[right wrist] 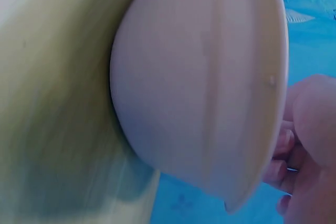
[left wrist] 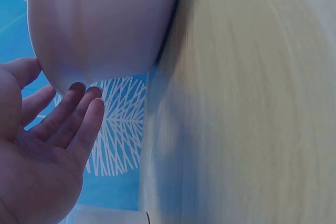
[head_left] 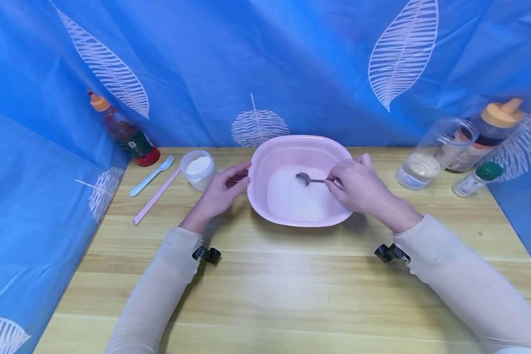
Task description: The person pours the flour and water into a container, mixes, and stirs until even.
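Note:
A pink basin (head_left: 298, 221) stands on the wooden table, with whitish liquid (head_left: 292, 196) covering its bottom. My right hand (head_left: 356, 184) is over the basin's right side and pinches the handle of a metal spoon (head_left: 304, 179), whose bowl is at the liquid. In the right wrist view the basin wall (right wrist: 178, 77) hides the spoon's bowl. My left hand (head_left: 221, 194) is at the basin's left rim, its thumb and fingertips touching the edge. Those fingers (left wrist: 86, 129) are extended and loosely bent in the left wrist view.
Left of the basin are a jar of white powder (head_left: 199, 169), a pink straw (head_left: 157, 195), a light blue fork (head_left: 151, 176) and a red sauce bottle (head_left: 130, 135). At right stand a clear cup with liquid (head_left: 425, 162), an orange-capped bottle (head_left: 491, 132) and a small green-capped bottle (head_left: 477, 180).

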`<control>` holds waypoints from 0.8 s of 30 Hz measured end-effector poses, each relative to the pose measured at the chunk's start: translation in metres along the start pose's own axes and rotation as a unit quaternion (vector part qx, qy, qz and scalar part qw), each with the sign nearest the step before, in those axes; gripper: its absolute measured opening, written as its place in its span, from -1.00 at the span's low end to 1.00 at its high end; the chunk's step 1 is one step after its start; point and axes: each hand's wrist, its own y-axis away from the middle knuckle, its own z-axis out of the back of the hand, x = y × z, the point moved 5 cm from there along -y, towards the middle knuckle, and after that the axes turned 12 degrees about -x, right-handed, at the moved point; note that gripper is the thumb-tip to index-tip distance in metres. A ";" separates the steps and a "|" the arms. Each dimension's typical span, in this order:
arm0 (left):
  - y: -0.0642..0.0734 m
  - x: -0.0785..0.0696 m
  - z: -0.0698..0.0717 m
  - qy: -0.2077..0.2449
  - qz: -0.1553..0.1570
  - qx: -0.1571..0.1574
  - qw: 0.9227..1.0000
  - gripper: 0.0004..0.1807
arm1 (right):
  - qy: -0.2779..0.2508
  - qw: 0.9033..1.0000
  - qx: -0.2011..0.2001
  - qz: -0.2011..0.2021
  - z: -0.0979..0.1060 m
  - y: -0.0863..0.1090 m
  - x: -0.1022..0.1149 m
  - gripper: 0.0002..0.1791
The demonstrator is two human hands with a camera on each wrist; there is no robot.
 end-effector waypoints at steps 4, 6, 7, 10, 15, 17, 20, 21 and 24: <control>-0.001 0.000 0.001 -0.001 0.002 -0.002 1.000 -0.46 | -0.038 0.999 0.023 0.023 -0.004 0.004 0.013 -0.87; -0.001 0.000 0.001 0.000 0.004 -0.003 1.000 -0.46 | -0.052 0.997 0.034 0.037 -0.003 0.007 0.019 -0.86; -0.001 0.001 0.001 0.000 0.004 -0.002 1.000 -0.46 | -0.056 0.997 0.039 0.045 -0.003 0.008 0.021 -0.86; -0.001 0.002 0.001 0.003 0.004 -0.001 1.000 -0.46 | -0.065 0.994 0.054 0.066 -0.001 0.013 0.027 -0.86; -0.001 0.002 0.001 0.005 0.004 -0.001 1.000 -0.47 | -0.078 0.991 0.056 0.090 0.000 0.016 0.033 -0.87; 0.000 0.002 0.001 0.005 0.004 0.000 1.000 -0.47 | -0.073 0.993 0.046 0.085 -0.001 0.014 0.033 -0.89; 0.000 0.001 0.000 0.004 0.003 0.001 1.000 -0.46 | -0.051 0.996 0.027 0.064 -0.005 0.008 0.031 -0.91; 0.000 0.001 0.000 0.004 0.002 0.001 1.000 -0.46 | -0.043 0.997 0.022 0.055 -0.006 0.006 0.029 -0.91; 0.000 0.001 -0.001 0.002 0.000 0.002 1.000 -0.47 | -0.019 0.999 0.004 0.034 -0.007 0.001 0.023 -0.89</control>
